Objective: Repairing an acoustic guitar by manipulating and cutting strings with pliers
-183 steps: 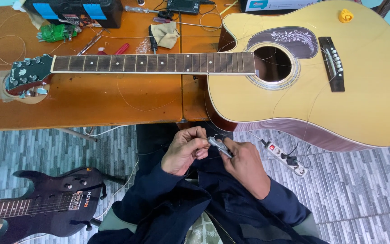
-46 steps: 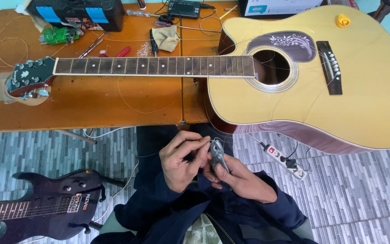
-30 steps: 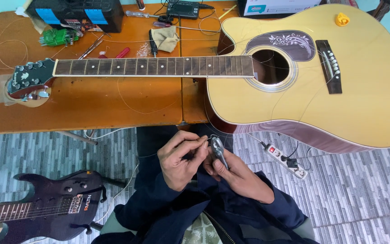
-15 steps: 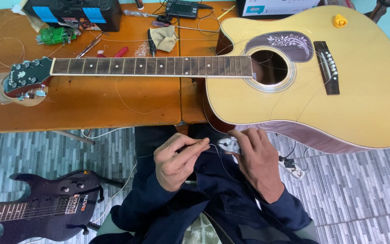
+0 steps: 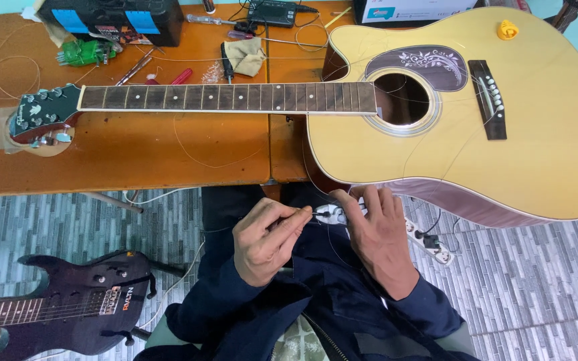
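A: Where is this?

B: A workshop corner with a grey tiled floor (image 5: 68,220) and an orange wooden surface (image 5: 135,150). An acoustic guitar (image 5: 476,127) lies flat across the surface, body to the right, neck running left to the headstock (image 5: 38,120). A dark electric guitar (image 5: 68,304) rests on the floor at lower left, and a white power strip (image 5: 433,244) lies on the tiles at right.

A: And the hands?

B: Both hang over the person's lap, just below the guitar's lower edge. The left hand (image 5: 265,241) is curled nearly closed, thumb and forefinger pinching a thin guitar string (image 5: 326,234). The right hand (image 5: 376,234) lies flatter, fingers spread forward and loosely bent over a small metal tool (image 5: 329,214), probably cutters. I cannot tell how firmly it grips the tool.

A: How does the string lie?

B: It runs roughly left to right between the two hands, from the left pinch toward the tool's tip, with slack looping down over the dark jacket. The tool sits just beside the left fingertips, and the right hand is the nearer to it.

A: Anything different from half a second ago?

B: Little. The hands keep their places and the right fingers cover the tool a bit more. A second ago the right hand held the tool upright, closer in to the left hand.
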